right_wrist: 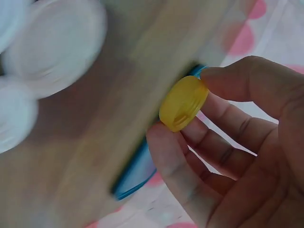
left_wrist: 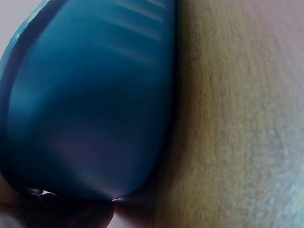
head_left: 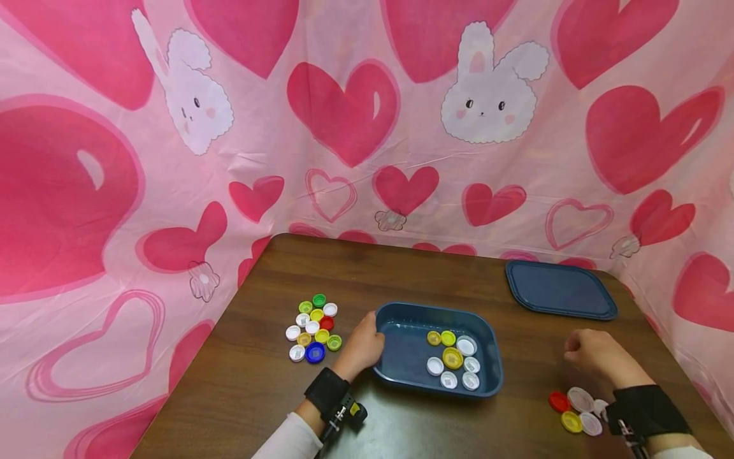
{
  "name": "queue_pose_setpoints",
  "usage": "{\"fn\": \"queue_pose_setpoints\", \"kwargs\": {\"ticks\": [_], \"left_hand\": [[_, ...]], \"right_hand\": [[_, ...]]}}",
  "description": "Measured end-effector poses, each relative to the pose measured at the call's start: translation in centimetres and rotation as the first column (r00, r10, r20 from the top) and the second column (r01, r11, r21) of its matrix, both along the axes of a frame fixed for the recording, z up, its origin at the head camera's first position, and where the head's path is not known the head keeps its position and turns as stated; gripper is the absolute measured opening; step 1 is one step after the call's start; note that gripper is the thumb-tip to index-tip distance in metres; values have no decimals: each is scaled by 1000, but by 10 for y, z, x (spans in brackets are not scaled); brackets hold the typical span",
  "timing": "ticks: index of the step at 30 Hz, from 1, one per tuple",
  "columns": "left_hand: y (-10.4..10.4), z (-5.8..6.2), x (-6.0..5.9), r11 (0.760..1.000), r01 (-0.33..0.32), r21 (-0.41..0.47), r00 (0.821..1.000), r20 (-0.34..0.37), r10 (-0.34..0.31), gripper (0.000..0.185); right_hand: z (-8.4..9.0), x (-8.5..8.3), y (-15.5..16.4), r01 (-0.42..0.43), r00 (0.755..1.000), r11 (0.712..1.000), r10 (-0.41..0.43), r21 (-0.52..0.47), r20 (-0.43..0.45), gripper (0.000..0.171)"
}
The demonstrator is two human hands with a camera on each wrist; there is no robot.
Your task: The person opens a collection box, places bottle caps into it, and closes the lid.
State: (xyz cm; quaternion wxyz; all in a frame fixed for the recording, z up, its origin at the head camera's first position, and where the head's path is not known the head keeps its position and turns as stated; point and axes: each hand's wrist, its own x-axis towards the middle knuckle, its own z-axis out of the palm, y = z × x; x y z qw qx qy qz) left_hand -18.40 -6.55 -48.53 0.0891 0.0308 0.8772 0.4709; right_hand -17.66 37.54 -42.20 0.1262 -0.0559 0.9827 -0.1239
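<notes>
My left hand (head_left: 365, 345) grips the left rim of a dark blue plastic box (head_left: 395, 375), thumb over the wall. In the left wrist view, the outer wall of the box (left_wrist: 95, 104) fills much of the picture. Several caps lie in the box, among them a large yellow cap (head_left: 452, 358) and a white cap (head_left: 467, 346). My right hand (head_left: 599, 357) is over the table on the right. Its thumb and fingertips pinch a yellow bottle cap (right_wrist: 184, 103), seen in the right wrist view; in the head view the hand hides it.
A small pile with a red cap (head_left: 559, 401) and white and yellow ones lies below the right hand. Left of the box is a group of mixed caps, including a blue cap (head_left: 315, 352). A blue lid (head_left: 562, 290) lies at the back right of the brown table (head_left: 367, 261).
</notes>
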Motion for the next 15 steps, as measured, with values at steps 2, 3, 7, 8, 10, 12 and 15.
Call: {"fn": "queue_pose_setpoints", "kwargs": {"ticks": [2, 3, 7, 8, 10, 12, 15], "left_hand": [[0, 0, 0, 1000, -2, 1, 1000, 3, 2, 50], [0, 0, 0, 1000, -3, 2, 1000, 1, 3, 50], [0, 0, 1, 1000, -8, 8, 1000, 5, 8, 50], [0, 1, 1, 1000, -8, 10, 1000, 4, 8, 50], [0, 1, 1, 1000, -8, 9, 1000, 5, 8, 50], [0, 1, 1, 1000, -9, 10, 1000, 8, 9, 50], [0, 1, 1, 1000, -8, 5, 1000, 10, 8, 50]], "right_hand": [[7, -5, -13, -43, 998, 999, 43, 1, -39, 10], [10, -8, -19, -68, 996, 998, 68, 3, -56, 10], [23, -17, -52, -152, 981, 988, 151, 0, -125, 9], [25, -19, -61, -171, 975, 985, 169, -4, -144, 8], [30, -22, -81, -205, 964, 979, 201, -11, -173, 8], [34, -24, -100, -233, 958, 972, 227, -14, -175, 9], [38, -27, -130, -276, 950, 961, 271, -8, -154, 10]]}}
